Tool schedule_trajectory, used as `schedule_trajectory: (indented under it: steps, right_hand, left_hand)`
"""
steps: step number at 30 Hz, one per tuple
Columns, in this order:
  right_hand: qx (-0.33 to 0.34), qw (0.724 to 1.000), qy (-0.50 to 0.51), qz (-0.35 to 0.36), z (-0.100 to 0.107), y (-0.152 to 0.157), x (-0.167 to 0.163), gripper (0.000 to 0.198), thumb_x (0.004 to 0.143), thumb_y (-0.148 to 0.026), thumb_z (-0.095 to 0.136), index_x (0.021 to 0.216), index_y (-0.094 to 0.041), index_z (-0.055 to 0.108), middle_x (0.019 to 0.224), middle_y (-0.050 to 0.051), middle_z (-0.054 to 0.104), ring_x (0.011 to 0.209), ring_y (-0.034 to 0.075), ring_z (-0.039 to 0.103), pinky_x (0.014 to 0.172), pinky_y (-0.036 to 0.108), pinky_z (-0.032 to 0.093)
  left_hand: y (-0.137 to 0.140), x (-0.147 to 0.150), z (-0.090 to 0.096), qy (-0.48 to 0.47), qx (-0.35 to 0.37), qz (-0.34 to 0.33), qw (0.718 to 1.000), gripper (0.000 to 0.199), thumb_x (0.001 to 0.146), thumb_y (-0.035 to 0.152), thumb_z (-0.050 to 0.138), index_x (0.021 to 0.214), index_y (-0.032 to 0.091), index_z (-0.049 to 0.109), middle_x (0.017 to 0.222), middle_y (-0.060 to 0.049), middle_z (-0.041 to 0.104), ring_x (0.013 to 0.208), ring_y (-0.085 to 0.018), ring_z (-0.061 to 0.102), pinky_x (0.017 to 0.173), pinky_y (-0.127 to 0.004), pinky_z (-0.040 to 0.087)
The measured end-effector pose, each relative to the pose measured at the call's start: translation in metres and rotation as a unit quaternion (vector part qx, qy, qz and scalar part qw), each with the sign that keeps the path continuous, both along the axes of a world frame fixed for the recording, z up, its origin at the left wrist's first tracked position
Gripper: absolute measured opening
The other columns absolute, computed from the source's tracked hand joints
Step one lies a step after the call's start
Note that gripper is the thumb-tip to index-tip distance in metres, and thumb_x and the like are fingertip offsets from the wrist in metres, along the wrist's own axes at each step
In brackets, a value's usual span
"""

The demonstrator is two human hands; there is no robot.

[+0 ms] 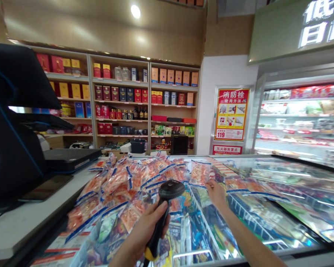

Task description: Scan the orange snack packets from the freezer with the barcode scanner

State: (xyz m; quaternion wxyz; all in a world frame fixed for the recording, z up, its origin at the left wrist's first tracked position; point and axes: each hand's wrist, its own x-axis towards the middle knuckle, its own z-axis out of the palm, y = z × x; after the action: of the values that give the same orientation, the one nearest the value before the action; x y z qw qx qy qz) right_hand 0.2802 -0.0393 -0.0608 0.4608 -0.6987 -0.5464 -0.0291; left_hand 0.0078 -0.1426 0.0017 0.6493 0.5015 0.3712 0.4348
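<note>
My left hand (149,224) is wrapped round the handle of a black and yellow barcode scanner (171,189), its head tilted up and away from me. To its right, my right hand (216,193) has its fingers closed at the lower right corner of a clear, blue-edged bag (199,173) of orange-pink food. Many similar bags (117,180) lie heaped on the freezer's glass top, left of and beyond the scanner. A few more bags (249,184) lie in a row to the right of my right hand.
Below the glass top (295,170) are white wire baskets of frozen packets. At left a white counter (19,230) carries a black checkout terminal (13,122) and a dark phone (46,188). Shelves of boxes (122,94) line the back wall; a lit display fridge (303,118) stands at right.
</note>
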Motion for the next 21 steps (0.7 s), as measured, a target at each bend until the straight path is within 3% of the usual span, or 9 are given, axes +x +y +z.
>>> schedule_trajectory:
  steps: [10,17,21]
  right_hand:
    - [-0.012,0.999,0.014,0.043,-0.001,-0.01,0.003,0.026,0.068,-0.035,0.039,0.071,-0.019,0.059,0.068,0.003,0.063,0.066,0.016,0.057,0.061,0.024,0.038]
    - [-0.139,0.985,-0.074,-0.076,-0.009,-0.015,0.056,0.028,0.072,-0.028,0.036,0.079,-0.016,0.061,0.077,0.007,0.064,0.075,0.017,0.057,0.063,0.023,0.037]
    - [-0.178,0.971,-0.111,-0.118,-0.01,-0.019,0.09,0.03,0.074,-0.027,0.035,0.077,-0.015,0.063,0.078,0.009,0.064,0.077,0.018,0.057,0.064,0.023,0.037]
  left_hand:
    - [-0.003,0.007,0.005,-0.015,-0.005,-0.023,1.0,0.031,0.064,0.046,0.052,0.071,0.017,0.048,0.049,0.003,0.051,0.036,-0.006,0.043,0.035,-0.017,0.03]
    - [-0.003,0.01,0.005,-0.023,-0.014,-0.004,1.0,0.033,0.062,0.047,0.054,0.073,0.016,0.049,0.048,0.004,0.05,0.035,-0.005,0.042,0.034,-0.017,0.03]
    - [-0.003,0.012,0.005,-0.018,-0.008,0.022,1.0,0.03,0.065,0.045,0.052,0.068,0.016,0.048,0.049,0.004,0.05,0.035,-0.005,0.042,0.035,-0.016,0.03]
